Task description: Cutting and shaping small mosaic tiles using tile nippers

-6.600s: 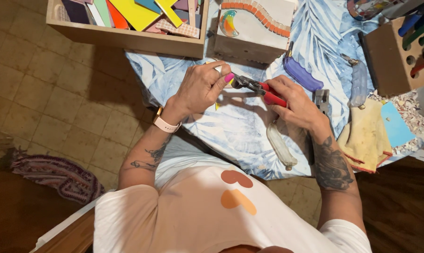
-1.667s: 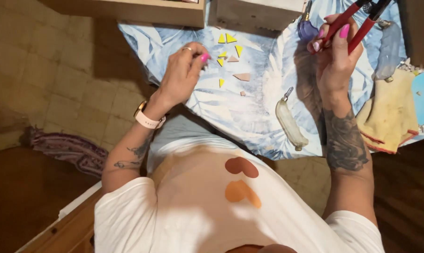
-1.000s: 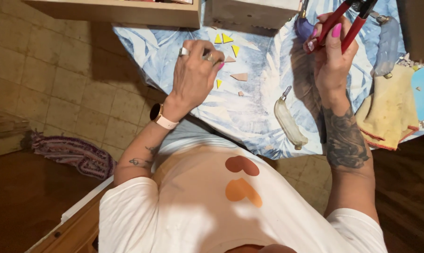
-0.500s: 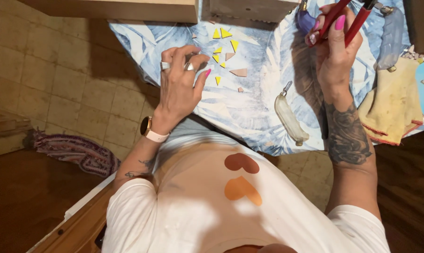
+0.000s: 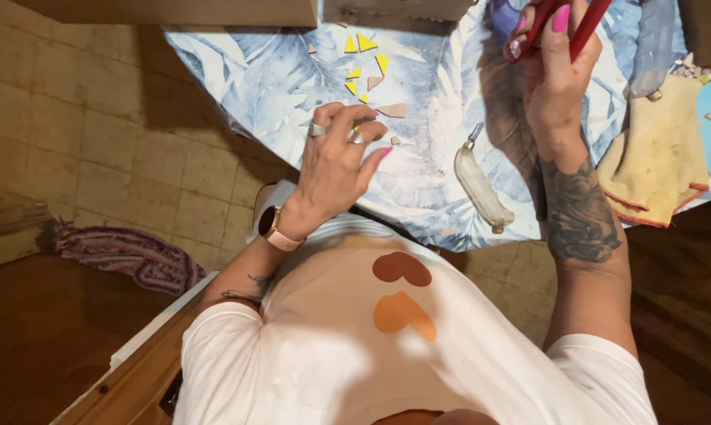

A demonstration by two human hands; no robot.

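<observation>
Looking straight down now, the left hand [image 5: 336, 169] hovers low over the near edge of the counter [image 5: 253, 79], fingers curled loosely together with the fingertips pointing at a small pinkish chip [image 5: 395, 141] lying just beside them. Whether anything is pinched between those fingers I cannot tell; they hide their own undersides. Just beyond, a scatter of yellow triangles [image 5: 362, 57] and a bigger tan shard [image 5: 392, 110] lie spread flat on the blue leaf-print cloth, apart from one another, likely so that each piece can be seen and picked singly.

Up at the far side, the right hand [image 5: 556, 63] is clamped around the red handles of a pair of nippers [image 5: 572, 20], lifted clear of the pieces; the tool's head is out of frame. Held up like that, it probably stays ready while keeping out of the other hand's way.

Between the two arms lies a pale oblong bottle [image 5: 481, 185] on its side, and a yellow cloth [image 5: 658, 157] sits bunched at the right edge.
</observation>
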